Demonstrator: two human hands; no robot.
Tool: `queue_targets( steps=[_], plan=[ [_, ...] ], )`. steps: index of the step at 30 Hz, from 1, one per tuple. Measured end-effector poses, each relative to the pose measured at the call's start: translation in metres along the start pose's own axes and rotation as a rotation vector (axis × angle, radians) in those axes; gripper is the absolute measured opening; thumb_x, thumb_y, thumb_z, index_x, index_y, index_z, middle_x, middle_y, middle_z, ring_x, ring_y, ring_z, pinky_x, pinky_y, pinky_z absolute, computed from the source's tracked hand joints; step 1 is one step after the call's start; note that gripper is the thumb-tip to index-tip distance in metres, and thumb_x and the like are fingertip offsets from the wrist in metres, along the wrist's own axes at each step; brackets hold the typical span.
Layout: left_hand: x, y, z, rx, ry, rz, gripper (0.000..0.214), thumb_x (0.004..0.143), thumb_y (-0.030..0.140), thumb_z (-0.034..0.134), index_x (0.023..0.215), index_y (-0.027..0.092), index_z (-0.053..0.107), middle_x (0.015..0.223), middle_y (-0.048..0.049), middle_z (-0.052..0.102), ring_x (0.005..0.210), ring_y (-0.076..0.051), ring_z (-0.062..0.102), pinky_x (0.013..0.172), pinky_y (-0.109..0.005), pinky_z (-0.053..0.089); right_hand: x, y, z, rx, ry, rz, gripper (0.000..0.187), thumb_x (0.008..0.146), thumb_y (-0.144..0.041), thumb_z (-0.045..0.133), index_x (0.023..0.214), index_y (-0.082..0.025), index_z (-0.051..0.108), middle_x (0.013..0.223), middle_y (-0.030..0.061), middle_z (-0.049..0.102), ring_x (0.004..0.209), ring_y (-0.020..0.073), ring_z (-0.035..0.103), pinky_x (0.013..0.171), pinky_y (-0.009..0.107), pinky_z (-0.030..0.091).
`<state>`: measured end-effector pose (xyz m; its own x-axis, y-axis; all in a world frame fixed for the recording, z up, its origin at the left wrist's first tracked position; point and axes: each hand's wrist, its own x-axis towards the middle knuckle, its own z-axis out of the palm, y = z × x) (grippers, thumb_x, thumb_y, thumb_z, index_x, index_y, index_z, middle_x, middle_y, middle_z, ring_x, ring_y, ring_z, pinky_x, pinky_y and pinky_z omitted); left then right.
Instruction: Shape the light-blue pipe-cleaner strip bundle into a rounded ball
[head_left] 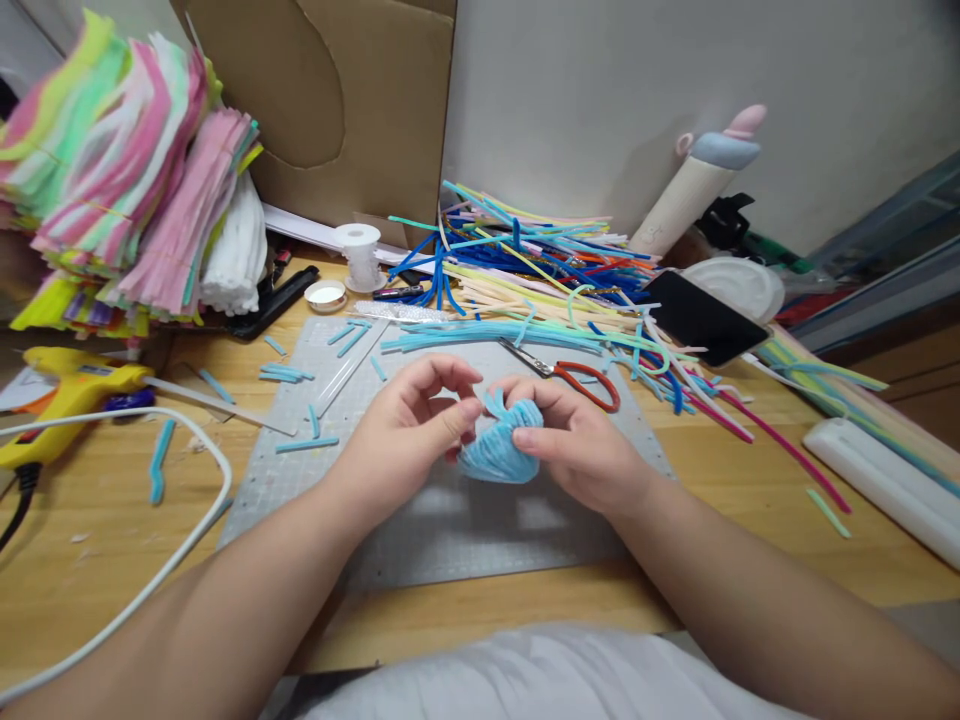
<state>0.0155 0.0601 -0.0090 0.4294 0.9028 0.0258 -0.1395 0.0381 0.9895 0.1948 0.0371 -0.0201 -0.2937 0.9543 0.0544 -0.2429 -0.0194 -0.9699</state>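
Note:
A rounded light-blue bundle of bent pipe cleaners (499, 452) is held just above the grey cutting mat (420, 550). My right hand (577, 440) grips its right side, thumb across the front and fingers behind. Short blue ends stick up at its top. At the left edge of the bundle, my left hand (420, 415) has its fingers curled and its thumb bent in against them; its fingertips are partly hidden behind the bundle. Orange-handled scissors (577, 383) lie behind my right hand. Long light-blue pipe cleaners (465, 337) stretch along the mat's back edge.
Short blue pieces (307, 443) are scattered at left. A yellow glue gun (75, 395) with a white cable (217, 470) lies far left, below colourful pipe-cleaner bundles (142, 190). Behind are a white spool (358, 255) and a pipe-cleaner pile (525, 250); a black phone (705, 318) is right.

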Motion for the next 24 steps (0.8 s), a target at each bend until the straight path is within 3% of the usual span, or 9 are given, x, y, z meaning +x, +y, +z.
queue_targets(
  steps=[4, 7, 9, 12, 16, 20, 22, 24],
  plan=[
    [-0.002, 0.003, -0.004, 0.35, -0.124, 0.228, 0.01, 0.08, 0.022, 0.064, 0.089, 0.018, 0.063, 0.095, -0.0037, 0.055, 0.081, -0.013, 0.055, 0.068, -0.024, 0.046, 0.0, -0.002, 0.001, 0.297, -0.126, 0.254, 0.019, 0.069, -0.027, 0.073, 0.076, -0.016, 0.059, 0.07, -0.002, 0.052, 0.06, 0.0094, 0.049, 0.058, 0.021, 0.04],
    [-0.003, 0.005, -0.005, 0.6, -0.142, 0.404, 0.004, 0.081, 0.016, 0.061, 0.084, 0.016, 0.063, 0.09, -0.0038, 0.057, 0.083, -0.013, 0.055, 0.072, -0.025, 0.044, 0.0, 0.001, 0.001, 0.355, -0.191, 0.384, 0.024, 0.068, -0.03, 0.072, 0.078, -0.014, 0.057, 0.068, -0.0005, 0.054, 0.058, 0.0099, 0.05, 0.055, 0.021, 0.04],
    [-0.005, 0.007, -0.005, 0.69, -0.149, 0.505, 0.005, 0.082, 0.012, 0.059, 0.082, 0.016, 0.062, 0.082, -0.0023, 0.061, 0.08, -0.013, 0.056, 0.074, -0.025, 0.044, 0.001, 0.003, 0.0, 0.356, -0.183, 0.397, 0.026, 0.071, -0.034, 0.07, 0.086, -0.015, 0.057, 0.074, 0.0011, 0.056, 0.062, 0.0119, 0.054, 0.059, 0.023, 0.043],
    [-0.007, 0.009, -0.004, 0.734, -0.025, 0.528, 0.006, 0.081, 0.012, 0.058, 0.079, 0.016, 0.061, 0.074, 0.0002, 0.062, 0.073, -0.011, 0.056, 0.071, -0.024, 0.043, 0.002, 0.007, -0.001, 0.301, -0.127, 0.225, 0.042, 0.074, -0.044, 0.068, 0.109, -0.023, 0.054, 0.103, 0.0048, 0.058, 0.085, 0.0174, 0.059, 0.075, 0.031, 0.049],
    [-0.007, 0.008, -0.003, 0.637, 0.244, 0.318, 0.004, 0.079, 0.017, 0.059, 0.076, 0.017, 0.061, 0.068, 0.0022, 0.06, 0.065, -0.01, 0.052, 0.063, -0.023, 0.042, 0.002, 0.012, -0.003, -0.088, -0.139, -0.08, 0.078, 0.066, -0.056, 0.073, 0.133, -0.036, 0.038, 0.144, 0.0057, 0.032, 0.12, 0.0275, 0.047, 0.09, 0.041, 0.048],
    [-0.001, 0.002, -0.003, 0.48, 0.3, 0.104, 0.009, 0.077, 0.024, 0.06, 0.073, 0.016, 0.061, 0.065, 0.0025, 0.057, 0.061, -0.011, 0.05, 0.057, -0.022, 0.041, -0.002, 0.013, 0.002, -0.66, -0.122, -0.313, 0.092, 0.063, -0.042, 0.079, 0.14, -0.035, 0.029, 0.15, 0.008, 0.017, 0.14, 0.0314, 0.019, 0.107, 0.05, 0.032],
    [0.001, 0.0, -0.004, 0.463, 0.294, 0.063, 0.009, 0.076, 0.024, 0.058, 0.071, 0.016, 0.06, 0.063, 0.0033, 0.054, 0.059, -0.011, 0.049, 0.055, -0.022, 0.039, -0.004, 0.012, 0.004, -0.807, -0.115, -0.393, 0.087, 0.066, -0.031, 0.077, 0.14, -0.032, 0.03, 0.147, 0.0098, 0.021, 0.14, 0.03, 0.018, 0.111, 0.051, 0.024],
    [0.002, -0.001, -0.005, 0.51, 0.291, 0.05, 0.007, 0.074, 0.02, 0.056, 0.068, 0.017, 0.057, 0.06, 0.0046, 0.051, 0.057, -0.01, 0.047, 0.053, -0.022, 0.037, -0.005, 0.012, 0.005, -0.81, -0.112, -0.428, 0.077, 0.071, -0.024, 0.07, 0.138, -0.03, 0.033, 0.142, 0.0101, 0.031, 0.136, 0.0281, 0.029, 0.111, 0.049, 0.026]
  ],
)
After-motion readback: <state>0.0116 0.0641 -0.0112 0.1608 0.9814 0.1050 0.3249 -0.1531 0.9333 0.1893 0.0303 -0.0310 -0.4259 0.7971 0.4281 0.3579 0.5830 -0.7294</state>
